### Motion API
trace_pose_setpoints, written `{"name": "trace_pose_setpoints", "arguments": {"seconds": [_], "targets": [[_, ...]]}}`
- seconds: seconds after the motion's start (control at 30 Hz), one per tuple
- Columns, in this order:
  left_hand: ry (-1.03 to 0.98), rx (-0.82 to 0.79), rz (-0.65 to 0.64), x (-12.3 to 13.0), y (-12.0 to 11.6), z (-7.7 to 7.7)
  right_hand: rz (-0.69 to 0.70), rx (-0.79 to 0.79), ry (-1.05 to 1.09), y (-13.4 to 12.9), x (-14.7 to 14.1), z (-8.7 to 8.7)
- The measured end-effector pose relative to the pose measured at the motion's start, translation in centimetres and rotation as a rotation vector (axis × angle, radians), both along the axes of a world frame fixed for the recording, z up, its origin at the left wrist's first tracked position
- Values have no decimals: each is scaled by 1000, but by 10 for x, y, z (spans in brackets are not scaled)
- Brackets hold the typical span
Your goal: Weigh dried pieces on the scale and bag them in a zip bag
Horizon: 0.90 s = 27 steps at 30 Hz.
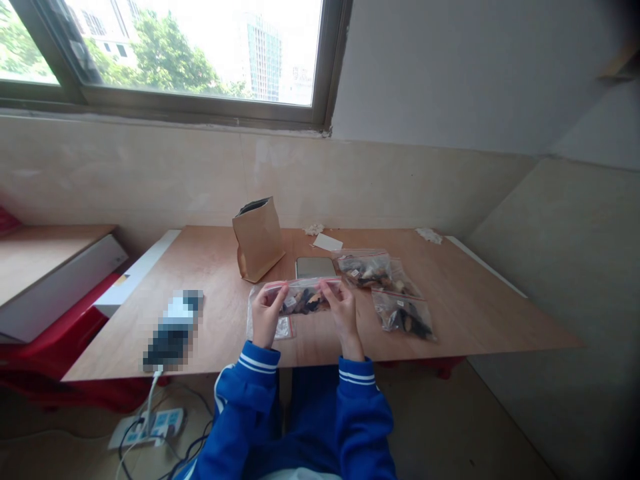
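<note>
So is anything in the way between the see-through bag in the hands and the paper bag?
Nothing visible does. Only plywood tabletop lies between the zip bag held by the left hand and right hand and the brown paper bag.

You are wearing a bright blue track jacket (240, 407) with a soft, slightly glossy look. Its left cuff (259, 359) and right cuff (357, 375) are each carrying two white stripes, and thin white piping (217, 393) is running down the left sleeve. A white edge (300, 475) is showing below the jacket. Your left hand (267, 315) and right hand (343, 310) are going bare past the cuffs.
</note>
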<state>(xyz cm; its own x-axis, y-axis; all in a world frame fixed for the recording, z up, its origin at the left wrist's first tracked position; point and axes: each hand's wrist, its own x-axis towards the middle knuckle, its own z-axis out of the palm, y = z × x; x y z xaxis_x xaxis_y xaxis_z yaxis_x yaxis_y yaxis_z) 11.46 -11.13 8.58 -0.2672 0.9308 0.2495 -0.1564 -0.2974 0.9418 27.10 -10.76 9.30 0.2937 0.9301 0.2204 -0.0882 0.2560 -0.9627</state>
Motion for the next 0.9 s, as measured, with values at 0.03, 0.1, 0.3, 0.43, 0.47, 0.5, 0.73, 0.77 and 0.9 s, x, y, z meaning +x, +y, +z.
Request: {"name": "trace_pose_setpoints", "arguments": {"seconds": [0.03,0.1,0.3,0.43,0.47,0.5,0.73,0.77,0.9], "targets": [[9,-1,-3,0,0,0,-12,2,7,0,0,0],[23,-6,-11,-1,-1,1,-22,7,13,0,0,0],[52,-19,-32,-6,-3,5,-20,2,53,0,2,-1],[57,-26,-23,-6,-3,5,-19,3,69,0,2,-2],[56,-26,-18,-5,-3,5,-18,2,66,0,2,-2],[55,-28,-15,-5,-3,5,-21,1,64,1,2,-2],[87,-32,-138,-6,-3,4,39,-4,39,-2,8,-6],[102,-18,-146,-7,-3,4,73,-5,37,-3,9,-5],[146,26,-153,-7,-3,3,221,3,-27,-4,9,-5]]}}
